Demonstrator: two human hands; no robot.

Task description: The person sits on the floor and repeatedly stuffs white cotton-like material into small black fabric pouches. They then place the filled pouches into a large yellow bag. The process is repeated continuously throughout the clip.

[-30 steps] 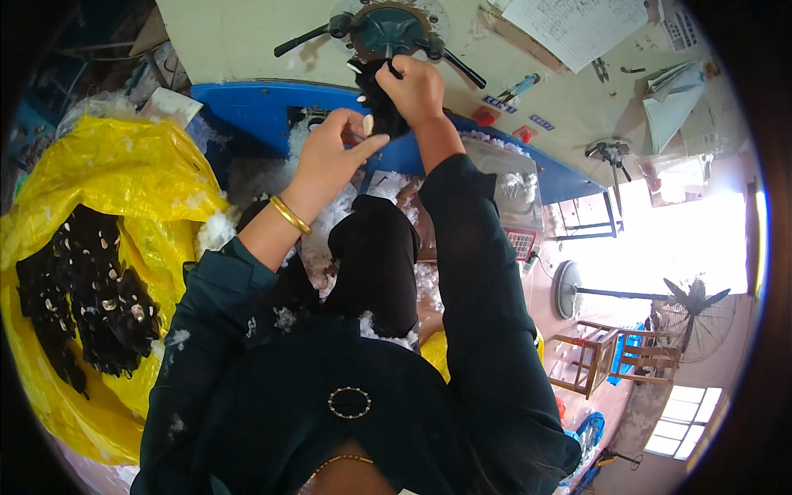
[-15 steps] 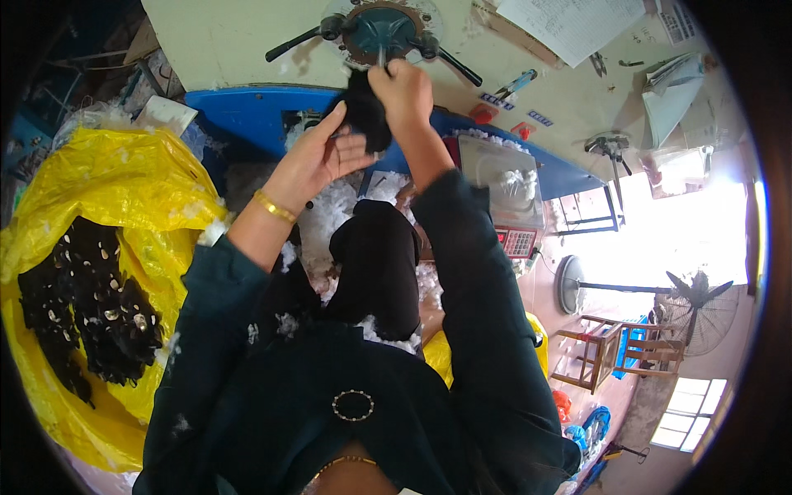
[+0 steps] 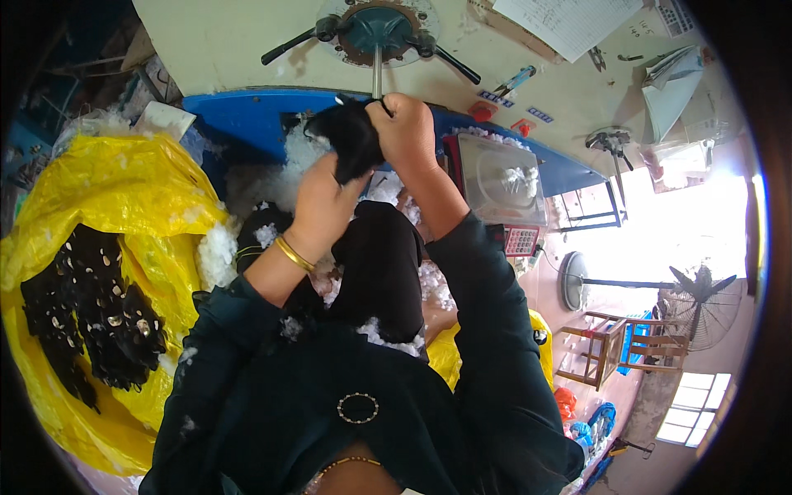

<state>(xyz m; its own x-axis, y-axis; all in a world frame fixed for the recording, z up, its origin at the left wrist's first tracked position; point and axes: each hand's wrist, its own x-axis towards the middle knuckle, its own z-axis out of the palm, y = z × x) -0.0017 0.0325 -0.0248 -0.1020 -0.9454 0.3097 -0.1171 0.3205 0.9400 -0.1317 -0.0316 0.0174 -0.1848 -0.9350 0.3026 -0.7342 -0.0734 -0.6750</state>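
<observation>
My right hand (image 3: 403, 130) grips the cloth (image 3: 356, 136), a black piece, near its top, fingers closed, right where the tube (image 3: 377, 76) comes down past the table (image 3: 231, 54) edge. My left hand (image 3: 320, 202) touches its lower end (those fingers are partly hidden, so I cannot tell how tightly they close). I'd judge I'm working its opening at the tube; the next move calls for a steady right grip. Its long axis slants from the tube down-left, toward my lap.
</observation>
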